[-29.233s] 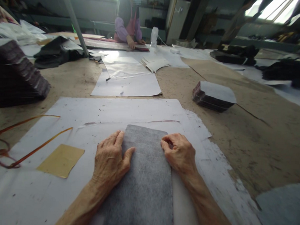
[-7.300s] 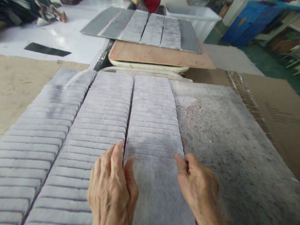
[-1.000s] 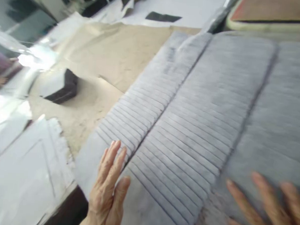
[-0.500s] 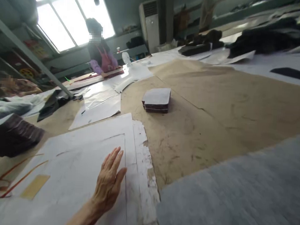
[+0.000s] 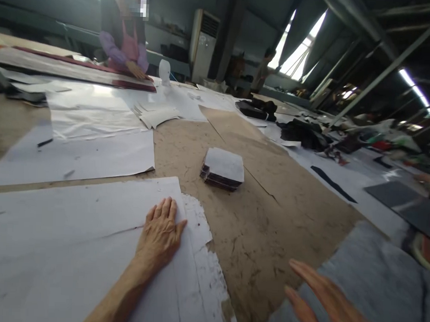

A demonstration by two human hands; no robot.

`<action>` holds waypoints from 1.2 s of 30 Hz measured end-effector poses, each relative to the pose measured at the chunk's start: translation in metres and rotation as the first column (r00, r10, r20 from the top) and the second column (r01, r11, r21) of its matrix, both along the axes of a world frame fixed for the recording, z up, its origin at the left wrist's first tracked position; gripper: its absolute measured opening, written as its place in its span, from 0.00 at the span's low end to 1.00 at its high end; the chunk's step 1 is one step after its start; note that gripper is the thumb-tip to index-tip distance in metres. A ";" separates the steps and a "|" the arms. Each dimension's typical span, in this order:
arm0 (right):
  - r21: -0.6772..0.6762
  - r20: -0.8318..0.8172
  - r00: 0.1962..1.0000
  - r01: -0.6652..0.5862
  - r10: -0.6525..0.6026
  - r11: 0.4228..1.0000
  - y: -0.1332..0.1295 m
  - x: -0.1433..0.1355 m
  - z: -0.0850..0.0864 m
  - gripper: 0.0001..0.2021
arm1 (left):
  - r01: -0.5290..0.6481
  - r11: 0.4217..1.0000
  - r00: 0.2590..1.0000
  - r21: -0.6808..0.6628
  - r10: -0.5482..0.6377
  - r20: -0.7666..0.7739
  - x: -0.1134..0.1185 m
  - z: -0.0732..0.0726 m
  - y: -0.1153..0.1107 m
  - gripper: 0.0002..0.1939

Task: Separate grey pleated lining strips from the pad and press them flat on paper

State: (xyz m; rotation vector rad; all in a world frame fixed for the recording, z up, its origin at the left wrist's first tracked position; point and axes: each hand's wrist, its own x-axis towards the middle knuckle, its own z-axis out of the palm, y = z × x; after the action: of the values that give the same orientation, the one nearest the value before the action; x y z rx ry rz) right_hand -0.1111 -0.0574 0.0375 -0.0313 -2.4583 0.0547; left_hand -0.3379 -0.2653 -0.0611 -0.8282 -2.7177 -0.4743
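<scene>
My left hand lies flat on the white paper sheet, near its right edge, fingers stretched forward. My right hand is at the lower right, over the near corner of the grey cloth, with thumb and fingers apart and nothing between them. Whether it touches the cloth I cannot tell. Beyond both hands a small stack of cut pieces, pale on top and dark at the sides, sits on the brown paper covering the table.
Across the table a person in a pink apron leans over a long dark-red strip. A white fan-shaped object stands nearby. Dark cloth heaps and a dark board lie to the right. Another person's hand shows at the right edge.
The view has swung to the right. My right hand has come into sight at the lower right. My left hand stays flat on the white sheet, whose left part now looks bare of the glasses.
</scene>
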 end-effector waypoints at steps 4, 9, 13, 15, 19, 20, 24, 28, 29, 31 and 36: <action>0.127 0.067 0.998 -0.026 0.017 0.992 -0.009 -0.103 0.001 0.11 | 0.000 1.000 1.000 -0.031 0.000 0.005 0.001 0.003 -0.003 0.27; 0.158 0.061 0.996 0.059 -0.070 0.986 0.020 -0.208 -0.027 0.14 | 0.020 1.000 1.000 0.004 -0.020 0.016 -0.002 0.000 -0.004 0.27; 0.179 0.095 0.991 0.078 -0.096 0.981 0.043 -0.248 -0.040 0.20 | 0.028 0.999 0.999 0.021 -0.029 0.034 -0.003 -0.001 -0.004 0.28; 0.192 0.130 0.988 0.061 -0.087 0.979 0.050 -0.256 -0.042 0.22 | 0.028 0.999 0.999 0.029 -0.029 0.042 -0.003 0.000 -0.005 0.27; 0.214 0.185 0.981 0.023 -0.063 0.977 0.058 -0.262 -0.046 0.24 | 0.028 0.999 0.998 0.046 -0.030 0.051 -0.003 0.000 -0.005 0.28; 0.218 0.188 0.980 0.020 -0.062 0.976 0.060 -0.263 -0.047 0.24 | 0.029 0.998 0.998 0.049 -0.031 0.053 -0.003 0.000 -0.004 0.28; 0.236 0.187 0.981 0.008 -0.054 0.972 0.063 -0.264 -0.050 0.22 | 0.030 0.998 0.997 0.058 -0.034 0.066 -0.003 -0.002 -0.004 0.28; 0.251 0.201 0.979 -0.012 -0.040 0.968 0.064 -0.263 -0.046 0.21 | 0.030 0.997 0.995 0.066 -0.036 0.091 -0.002 -0.002 -0.004 0.29; 0.254 0.207 0.978 -0.017 -0.037 0.967 0.064 -0.263 -0.044 0.21 | 0.030 0.997 0.994 0.067 -0.037 0.099 -0.002 -0.002 -0.004 0.29; 0.256 0.219 0.975 -0.023 -0.035 0.966 0.064 -0.262 -0.042 0.21 | 0.031 0.997 0.993 0.073 -0.039 0.110 -0.002 -0.002 -0.004 0.29; 0.249 0.240 0.970 -0.027 -0.035 0.968 0.067 -0.262 -0.037 0.21 | 0.025 0.996 0.991 0.087 -0.036 0.127 -0.001 -0.004 -0.003 0.30</action>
State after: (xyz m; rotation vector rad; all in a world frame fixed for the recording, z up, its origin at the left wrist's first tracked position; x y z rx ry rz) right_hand -0.3727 0.0092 0.0004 0.0715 -2.6913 -0.2780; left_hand -0.3391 -0.2685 -0.0652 -0.8458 -2.7817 -0.6673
